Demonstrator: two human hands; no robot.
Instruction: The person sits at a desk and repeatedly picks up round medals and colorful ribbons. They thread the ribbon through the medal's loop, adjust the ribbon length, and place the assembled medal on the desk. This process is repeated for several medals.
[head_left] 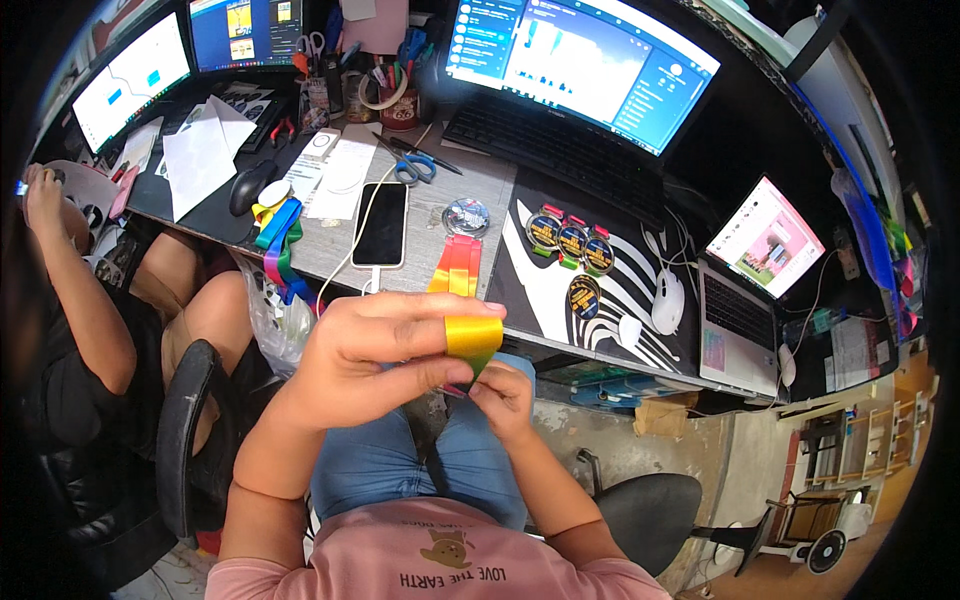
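My left hand [385,350] is raised over my lap with a satin ribbon [473,337] wrapped around its fingertips. The ribbon is yellow on top and green lower down. Just below it, my right hand [505,400] has its fingers closed at the ribbon's lower end, partly hidden behind the band. Beyond my left hand, on the desk edge, lies a round medal [466,217] with a red and orange ribbon [456,268] running toward me. Farther right, several dark-faced medals [571,240] sit in a row, and a single round disc [584,297] lies nearer.
A phone [381,226] with a cable, blue scissors [414,168] and a rainbow ribbon bundle [281,245] lie on the desk's left part. A white mouse [667,301] and a laptop [745,300] are at right. A co-worker [95,310] sits at left.
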